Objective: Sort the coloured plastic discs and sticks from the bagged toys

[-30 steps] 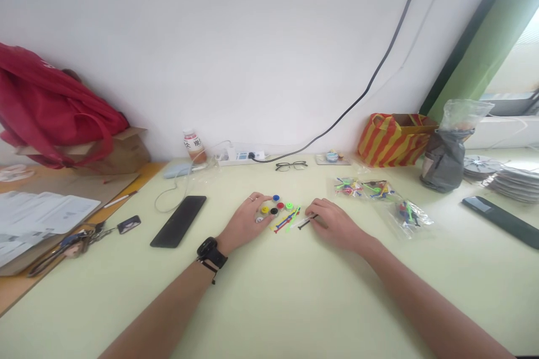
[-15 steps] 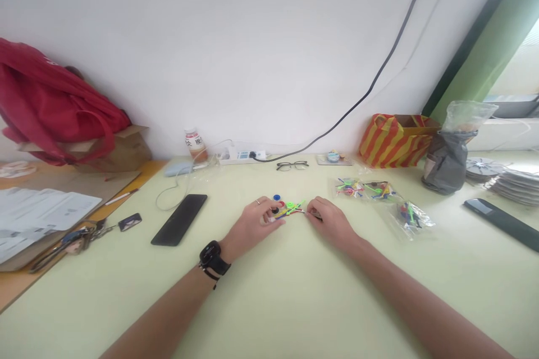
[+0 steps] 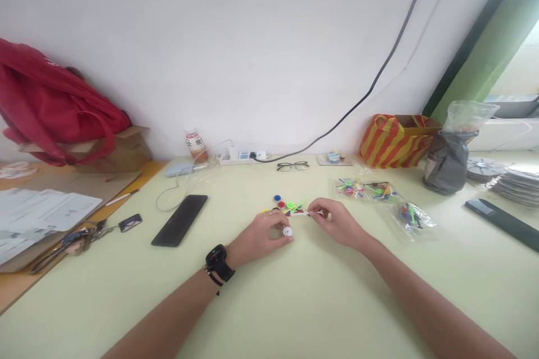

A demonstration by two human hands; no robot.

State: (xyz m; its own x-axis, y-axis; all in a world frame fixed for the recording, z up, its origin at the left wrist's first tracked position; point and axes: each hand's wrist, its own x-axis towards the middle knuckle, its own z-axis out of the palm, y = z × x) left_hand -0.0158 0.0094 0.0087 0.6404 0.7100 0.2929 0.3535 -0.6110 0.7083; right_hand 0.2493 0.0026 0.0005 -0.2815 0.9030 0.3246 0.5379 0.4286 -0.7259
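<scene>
Between thumb and fingers, my left hand (image 3: 263, 234) grips a small white disc (image 3: 287, 231) just above the table. My right hand (image 3: 332, 219) pinches a thin white plastic stick (image 3: 318, 212) at its fingertips. Just beyond the hands lies a small heap of coloured plastic parts (image 3: 295, 207), in green, yellow, red and blue. A blue disc (image 3: 277, 198) and a red disc (image 3: 281, 205) lie at its left side. My left fingers hide part of the heap.
Clear bags of similar coloured parts (image 3: 410, 216) lie to the right. A black phone (image 3: 179, 220) is left of my hands. Glasses (image 3: 292, 166) and a power strip (image 3: 242, 157) lie near the wall. A striped bag (image 3: 391, 140) and a grey bag (image 3: 448, 162) stand at the back right.
My left hand has drawn back slightly toward me and right, now holding the white disc away from the heap. The white stick now shows in my right fingers.
</scene>
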